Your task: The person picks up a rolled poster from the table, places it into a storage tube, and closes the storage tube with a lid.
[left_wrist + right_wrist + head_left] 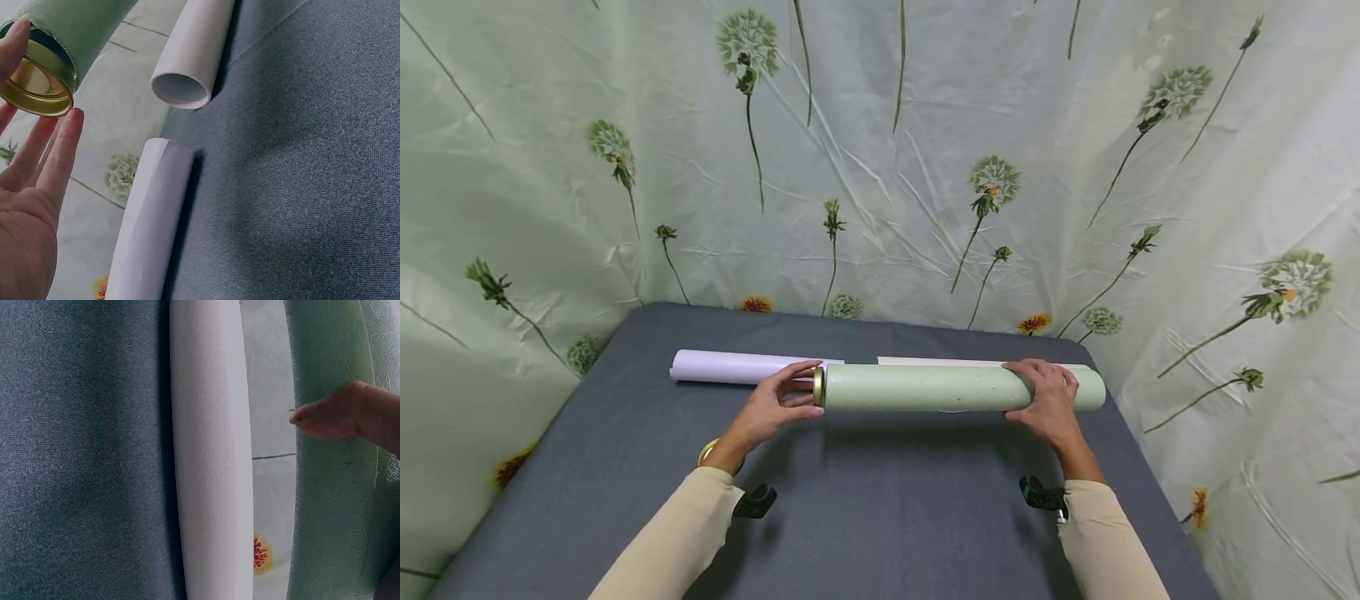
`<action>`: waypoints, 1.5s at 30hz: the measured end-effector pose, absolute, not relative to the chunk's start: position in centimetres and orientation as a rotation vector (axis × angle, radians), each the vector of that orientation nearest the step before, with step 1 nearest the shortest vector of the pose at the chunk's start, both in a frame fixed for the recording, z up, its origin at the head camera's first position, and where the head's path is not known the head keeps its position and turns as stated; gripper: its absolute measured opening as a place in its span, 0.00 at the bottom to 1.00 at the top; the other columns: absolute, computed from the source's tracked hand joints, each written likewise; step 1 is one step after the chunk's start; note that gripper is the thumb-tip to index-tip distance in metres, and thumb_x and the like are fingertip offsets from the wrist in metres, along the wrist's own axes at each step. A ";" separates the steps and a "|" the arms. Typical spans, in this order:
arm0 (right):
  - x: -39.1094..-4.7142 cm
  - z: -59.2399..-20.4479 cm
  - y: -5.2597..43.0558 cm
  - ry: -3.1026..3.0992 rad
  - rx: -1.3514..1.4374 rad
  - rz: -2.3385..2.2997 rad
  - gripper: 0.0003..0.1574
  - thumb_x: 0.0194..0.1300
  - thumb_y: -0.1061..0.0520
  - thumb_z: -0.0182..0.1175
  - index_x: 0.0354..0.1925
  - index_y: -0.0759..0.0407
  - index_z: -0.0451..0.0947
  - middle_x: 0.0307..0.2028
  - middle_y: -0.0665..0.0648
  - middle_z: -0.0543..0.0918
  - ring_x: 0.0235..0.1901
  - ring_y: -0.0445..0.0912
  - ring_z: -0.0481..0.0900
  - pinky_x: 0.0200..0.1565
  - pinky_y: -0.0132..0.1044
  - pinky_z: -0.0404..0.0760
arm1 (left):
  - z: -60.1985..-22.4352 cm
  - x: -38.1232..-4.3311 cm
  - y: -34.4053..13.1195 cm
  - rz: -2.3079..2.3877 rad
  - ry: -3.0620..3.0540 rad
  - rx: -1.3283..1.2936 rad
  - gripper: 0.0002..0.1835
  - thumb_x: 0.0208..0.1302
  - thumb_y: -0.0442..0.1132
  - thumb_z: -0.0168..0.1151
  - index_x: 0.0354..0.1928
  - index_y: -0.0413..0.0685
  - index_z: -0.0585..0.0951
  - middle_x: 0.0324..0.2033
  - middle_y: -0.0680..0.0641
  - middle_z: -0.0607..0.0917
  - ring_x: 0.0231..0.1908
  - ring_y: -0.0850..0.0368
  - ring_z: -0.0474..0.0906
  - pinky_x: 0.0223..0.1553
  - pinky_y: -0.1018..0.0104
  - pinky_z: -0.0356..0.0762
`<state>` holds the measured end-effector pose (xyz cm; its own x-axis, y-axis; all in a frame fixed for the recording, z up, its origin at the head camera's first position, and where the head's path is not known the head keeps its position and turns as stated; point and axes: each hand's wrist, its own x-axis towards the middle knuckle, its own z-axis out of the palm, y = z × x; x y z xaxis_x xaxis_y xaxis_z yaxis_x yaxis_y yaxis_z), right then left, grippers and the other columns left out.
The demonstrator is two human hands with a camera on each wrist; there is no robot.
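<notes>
A long pale green tube (925,388) is held level above the table, one end toward each hand. At its left end sits a gold metal cap (47,78), its rim standing slightly out of the tube mouth. My left hand (772,406) pinches this cap by its rim, thumb on one side and fingertips on the other. Near the tube's right end, my right hand (1047,404) grips it from above. The right wrist view shows the thumb (337,415) lying across the green surface; the other fingers are hidden behind the tube.
On the grey cloth-covered table (880,500) lie a lavender paper roll (730,367) at left and a whitish tube (187,69) with an open end, partly behind the green one. A dandelion-print curtain (880,167) hangs at the table's back and sides.
</notes>
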<state>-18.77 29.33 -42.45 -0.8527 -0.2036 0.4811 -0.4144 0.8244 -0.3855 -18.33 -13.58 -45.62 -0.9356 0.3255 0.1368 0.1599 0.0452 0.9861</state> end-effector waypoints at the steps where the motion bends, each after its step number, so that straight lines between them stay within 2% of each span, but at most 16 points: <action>1: -18.8 -42.5 29.3 -2.581 0.464 0.681 0.47 0.21 0.70 0.81 0.48 0.62 0.80 0.47 0.68 0.77 0.51 0.66 0.68 0.55 0.67 0.49 | -45.6 -18.3 -13.6 2.020 2.183 0.511 0.39 0.52 0.31 0.73 0.67 0.41 0.68 0.61 0.34 0.70 0.57 0.39 0.72 0.53 0.55 0.76; 8: -18.7 -42.5 29.4 -2.578 0.464 0.677 0.47 0.20 0.70 0.81 0.48 0.61 0.80 0.47 0.67 0.78 0.52 0.65 0.69 0.56 0.67 0.48 | -45.4 -18.4 -13.5 1.985 2.203 0.543 0.40 0.51 0.33 0.74 0.67 0.42 0.68 0.61 0.36 0.71 0.56 0.43 0.73 0.52 0.60 0.77; 20: -18.6 -42.7 29.4 -2.576 0.461 0.673 0.47 0.20 0.70 0.82 0.48 0.60 0.80 0.47 0.67 0.78 0.51 0.66 0.68 0.55 0.67 0.49 | -45.8 -18.6 -13.0 2.005 2.193 0.556 0.40 0.50 0.30 0.74 0.67 0.40 0.68 0.60 0.34 0.71 0.57 0.39 0.72 0.54 0.53 0.75; 29: -18.6 -42.7 29.4 -2.594 0.446 0.679 0.47 0.21 0.70 0.81 0.49 0.60 0.80 0.48 0.67 0.77 0.52 0.66 0.68 0.56 0.66 0.49 | -45.9 -18.5 -12.9 2.007 2.212 0.595 0.39 0.50 0.30 0.74 0.67 0.42 0.69 0.61 0.35 0.71 0.56 0.39 0.73 0.53 0.56 0.77; 38: -18.5 -42.7 29.4 -2.604 0.433 0.677 0.47 0.22 0.70 0.81 0.49 0.60 0.79 0.49 0.67 0.77 0.52 0.65 0.68 0.56 0.66 0.49 | -45.9 -18.3 -12.7 2.046 2.206 0.572 0.41 0.49 0.28 0.74 0.67 0.40 0.68 0.61 0.34 0.71 0.56 0.38 0.73 0.51 0.60 0.78; 45: -18.4 -42.7 29.5 -2.598 0.438 0.689 0.47 0.21 0.71 0.81 0.49 0.61 0.80 0.48 0.68 0.77 0.52 0.65 0.68 0.56 0.66 0.49 | -45.7 -18.2 -12.5 2.075 2.194 0.556 0.41 0.47 0.26 0.74 0.66 0.39 0.70 0.58 0.32 0.72 0.57 0.36 0.73 0.52 0.58 0.77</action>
